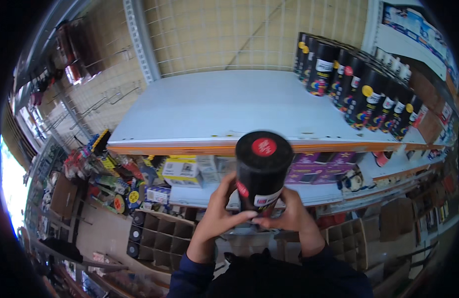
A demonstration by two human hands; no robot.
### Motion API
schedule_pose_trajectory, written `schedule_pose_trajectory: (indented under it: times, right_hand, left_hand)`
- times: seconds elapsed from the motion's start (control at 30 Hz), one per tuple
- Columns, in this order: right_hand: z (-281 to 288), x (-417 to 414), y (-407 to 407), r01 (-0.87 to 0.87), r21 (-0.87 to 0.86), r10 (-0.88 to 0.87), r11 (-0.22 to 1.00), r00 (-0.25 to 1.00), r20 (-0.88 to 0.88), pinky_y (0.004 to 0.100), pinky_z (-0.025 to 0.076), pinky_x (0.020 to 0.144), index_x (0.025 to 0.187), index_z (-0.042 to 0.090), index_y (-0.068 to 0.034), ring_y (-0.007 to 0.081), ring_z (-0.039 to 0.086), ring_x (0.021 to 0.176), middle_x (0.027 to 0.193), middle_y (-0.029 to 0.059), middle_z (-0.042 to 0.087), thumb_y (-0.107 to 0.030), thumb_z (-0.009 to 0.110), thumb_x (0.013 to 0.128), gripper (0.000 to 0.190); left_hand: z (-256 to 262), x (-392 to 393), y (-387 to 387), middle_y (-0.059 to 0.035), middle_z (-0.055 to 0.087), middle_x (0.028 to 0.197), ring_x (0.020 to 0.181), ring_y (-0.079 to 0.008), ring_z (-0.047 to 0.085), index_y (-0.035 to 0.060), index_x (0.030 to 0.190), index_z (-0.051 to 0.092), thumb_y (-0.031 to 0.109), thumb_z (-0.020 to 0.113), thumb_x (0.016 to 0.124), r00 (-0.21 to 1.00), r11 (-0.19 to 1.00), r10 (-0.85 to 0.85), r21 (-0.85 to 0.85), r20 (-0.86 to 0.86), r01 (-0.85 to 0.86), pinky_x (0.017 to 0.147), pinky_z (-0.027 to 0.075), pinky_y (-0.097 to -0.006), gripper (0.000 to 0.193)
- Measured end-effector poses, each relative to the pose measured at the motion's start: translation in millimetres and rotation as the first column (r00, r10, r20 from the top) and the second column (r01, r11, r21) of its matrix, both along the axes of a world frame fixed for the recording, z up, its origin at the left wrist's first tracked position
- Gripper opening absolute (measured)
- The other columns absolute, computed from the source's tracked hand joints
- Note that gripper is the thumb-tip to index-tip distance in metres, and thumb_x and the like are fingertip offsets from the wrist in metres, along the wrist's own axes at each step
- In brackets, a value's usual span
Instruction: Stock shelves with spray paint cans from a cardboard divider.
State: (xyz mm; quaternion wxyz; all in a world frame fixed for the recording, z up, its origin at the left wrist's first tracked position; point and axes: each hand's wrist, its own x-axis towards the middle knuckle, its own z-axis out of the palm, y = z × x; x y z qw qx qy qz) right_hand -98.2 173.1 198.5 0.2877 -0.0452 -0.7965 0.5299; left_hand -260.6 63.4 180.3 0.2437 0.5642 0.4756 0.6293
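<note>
Between both hands I hold a black spray paint can [262, 178], upright in front of my chest. Its cap carries a round red sticker, and a white label shows lower on its side. My left hand [223, 212] wraps the can's left side, its thumb across the front. From the right, my right hand [289, 210] grips it low, its thumb near the other one. Just beyond the can is the front edge of a white shelf [199, 108]. Similar black spray cans [320, 67] stand in rows at the shelf's right end, some with yellow or red stickers.
A divided cardboard carton [160, 238] on the floor at left holds several cans along one side. Another divided carton [346, 240] lies at right. Purple boxes [311, 167] and yellow-white boxes [181, 169] fill the lower shelf. Behind rises a wire grid panel [222, 33].
</note>
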Motion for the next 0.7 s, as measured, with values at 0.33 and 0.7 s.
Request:
schedule_pose_trajectory:
  times: [0.33,0.7]
  right_hand:
    - [61.4,78.1,107.6,0.502,0.303,-0.452,0.810,0.864,-0.223,0.0344,0.046,0.082,0.117,0.045,0.003,0.0283,0.058,0.097,0.104,0.0179,0.057,-0.015,0.078,0.061,0.068]
    - [58.9,76.8,171.2,0.560,0.322,-0.487,0.763,0.826,-0.282,0.0365,0.048,0.079,0.121,0.037,0.007,0.0340,0.061,0.093,0.099,0.0243,0.061,-0.022,0.073,0.071,0.067]
  left_hand:
    - [90.0,95.3,130.4,-0.0163,0.049,0.122,0.113,-0.0223,0.048,-0.0034,0.129,0.033,0.012,0.076,0.070,0.985,0.983,0.029,0.184,-0.172,0.004,0.093,0.043,-0.0354,0.075]
    - [104.4,93.1,203.1,-0.0179,0.053,0.113,0.106,-0.0229,0.052,-0.0047,0.125,0.037,0.019,0.071,0.076,0.972,0.996,-0.032,0.069,-0.232,0.049,0.087,0.045,-0.0350,0.065]
